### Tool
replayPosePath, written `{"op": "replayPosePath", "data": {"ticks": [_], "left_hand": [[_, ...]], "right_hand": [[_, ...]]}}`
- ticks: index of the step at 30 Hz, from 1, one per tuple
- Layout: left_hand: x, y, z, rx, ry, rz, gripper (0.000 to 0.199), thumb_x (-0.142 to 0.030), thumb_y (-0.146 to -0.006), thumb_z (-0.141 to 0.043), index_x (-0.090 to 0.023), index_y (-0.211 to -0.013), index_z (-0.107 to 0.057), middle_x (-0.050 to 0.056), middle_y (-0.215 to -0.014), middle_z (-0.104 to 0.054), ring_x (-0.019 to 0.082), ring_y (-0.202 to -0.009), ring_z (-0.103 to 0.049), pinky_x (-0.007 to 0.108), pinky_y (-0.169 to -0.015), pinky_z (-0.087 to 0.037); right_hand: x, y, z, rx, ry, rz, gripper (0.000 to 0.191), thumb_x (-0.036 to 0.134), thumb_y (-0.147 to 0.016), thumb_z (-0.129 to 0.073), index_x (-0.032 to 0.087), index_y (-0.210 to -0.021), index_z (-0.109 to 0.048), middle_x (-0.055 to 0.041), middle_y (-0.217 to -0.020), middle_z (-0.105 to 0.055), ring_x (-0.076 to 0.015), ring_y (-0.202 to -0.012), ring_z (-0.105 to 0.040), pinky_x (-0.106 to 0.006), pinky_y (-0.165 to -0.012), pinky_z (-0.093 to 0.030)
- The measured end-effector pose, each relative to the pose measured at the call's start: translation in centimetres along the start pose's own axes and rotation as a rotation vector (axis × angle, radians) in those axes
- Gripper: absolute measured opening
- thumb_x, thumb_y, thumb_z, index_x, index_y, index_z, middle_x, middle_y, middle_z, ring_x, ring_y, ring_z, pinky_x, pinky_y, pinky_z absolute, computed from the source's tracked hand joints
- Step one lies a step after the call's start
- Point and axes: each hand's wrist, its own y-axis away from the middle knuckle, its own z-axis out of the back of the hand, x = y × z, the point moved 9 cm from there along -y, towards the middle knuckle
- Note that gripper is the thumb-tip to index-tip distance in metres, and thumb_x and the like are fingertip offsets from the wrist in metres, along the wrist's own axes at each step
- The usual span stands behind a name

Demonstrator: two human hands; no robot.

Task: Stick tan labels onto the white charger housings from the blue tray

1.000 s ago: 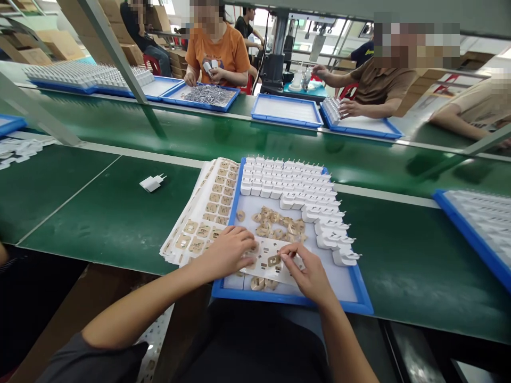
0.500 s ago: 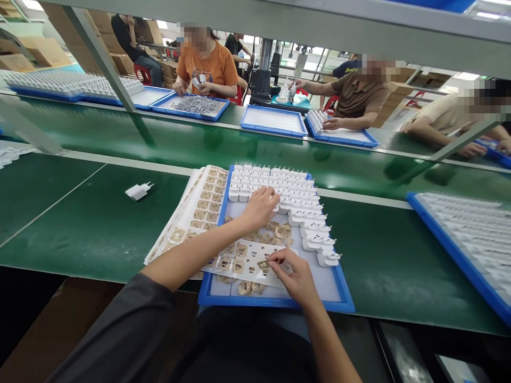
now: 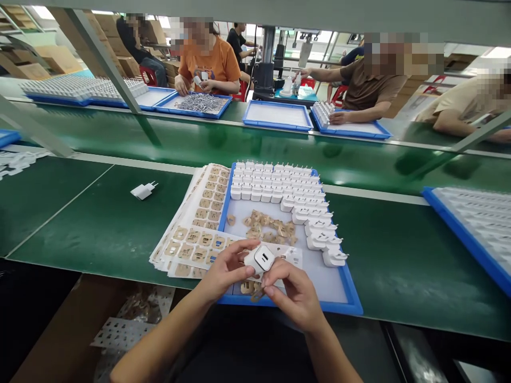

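Note:
My left hand grips a white USB plug charger, its face with the dark port slot turned up toward me. Close beside it, my right hand pinches a small tan adhesive piece that hangs below the fingertips. Beneath both hands lies a sticker sheet with rows of tan cut-outs, partly hidden by them. It overlaps a blue-rimmed tray. Rows of white chargers with pins up line the tray's back and right side. Loose tan pieces are heaped in its middle.
A stack of sticker sheets lies left of the tray. One charger rests alone on the green table. Another filled tray stands at right. Across the belt, co-workers sit behind trays; a slanted post rises at left.
My left hand has come back from the charger rows with a charger. My right hand has drawn the tan piece off the sheet and lowered it toward me.

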Motion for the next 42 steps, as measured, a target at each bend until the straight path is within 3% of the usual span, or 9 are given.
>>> {"op": "replayPosePath", "data": {"ticks": [4,7,10,13,17,30,42], "left_hand": [[-0.6,0.5,-0.3,0.049,-0.313,-0.113,0.046,-0.037,-0.092,-0.068,-0.031,-0.137,-0.061,0.009,-0.133,-0.063,0.026,-0.12,-0.062,0.038,-0.101,-0.053],[-1.3,0.8,-0.6,0.055,-0.481,-0.192,0.055,-0.045,-0.086,-0.074,-0.03,-0.137,-0.061,0.011,-0.132,-0.063,0.029,-0.12,-0.062,0.035,-0.091,-0.058],[-1.9,1.1,-0.2,-0.032,-0.606,-0.269,0.047,-0.043,-0.084,-0.076,-0.027,-0.128,-0.067,0.01,-0.117,-0.071,0.024,-0.104,-0.069,0.031,-0.079,-0.06],[-3.2,1.9,-0.6,-0.095,-0.761,-0.452,0.046,-0.034,-0.086,-0.076,-0.027,-0.13,-0.064,0.009,-0.116,-0.074,0.025,-0.106,-0.071,0.036,-0.09,-0.059],[-4.3,2.6,-1.8,-0.073,-0.861,-0.627,0.047,-0.028,-0.088,-0.073,-0.027,-0.133,-0.06,0.011,-0.124,-0.073,0.026,-0.116,-0.068,0.042,-0.1,-0.055],[-4.5,2.4,-1.7,-0.085,-0.865,-0.631,0.047,-0.027,-0.086,-0.076,-0.026,-0.131,-0.061,0.011,-0.123,-0.073,0.024,-0.115,-0.068,0.04,-0.099,-0.055],[-4.4,2.4,-1.7,-0.094,-0.892,-0.634,0.048,-0.025,-0.086,-0.075,-0.027,-0.132,-0.061,0.011,-0.122,-0.073,0.026,-0.114,-0.069,0.043,-0.097,-0.056]], "right_hand": [[-0.9,0.3,0.0,-0.011,0.006,-0.058,0.008,0.018,-0.092,-0.066,0.026,-0.093,-0.069,-0.0018,-0.084,-0.068,-0.0173,-0.079,-0.063,-0.031,-0.075,-0.049],[-1.2,0.6,-0.2,-0.002,-0.057,-0.101,0.005,0.02,-0.092,-0.066,0.025,-0.091,-0.068,-0.0012,-0.081,-0.067,-0.0163,-0.076,-0.062,-0.029,-0.072,-0.049],[-1.1,0.6,-0.5,0.007,-0.158,-0.131,0.004,0.022,-0.092,-0.066,0.024,-0.09,-0.068,-0.0009,-0.079,-0.066,-0.0155,-0.073,-0.061,-0.028,-0.068,-0.05],[-0.9,0.4,0.7,-0.141,-0.155,-0.141,0.004,0.023,-0.092,-0.067,0.025,-0.09,-0.068,-0.0001,-0.08,-0.065,-0.0149,-0.076,-0.061,-0.026,-0.069,-0.05],[-1.3,0.4,2.5,-0.38,0.006,-0.201,0.002,0.026,-0.093,-0.068,0.025,-0.091,-0.069,-0.0008,-0.087,-0.066,-0.0157,-0.084,-0.062,-0.026,-0.077,-0.05],[-1.9,0.2,1.9,-0.402,0.052,-0.244,0.003,0.026,-0.092,-0.068,0.024,-0.091,-0.068,-0.0008,-0.088,-0.067,-0.0164,-0.086,-0.064,-0.028,-0.08,-0.052],[-1.2,0.2,1.6,-0.45,0.17,-0.199,0.006,0.028,-0.089,-0.071,0.023,-0.091,-0.068,-0.0028,-0.085,-0.068,-0.0185,-0.082,-0.065,-0.031,-0.073,-0.055]]}}
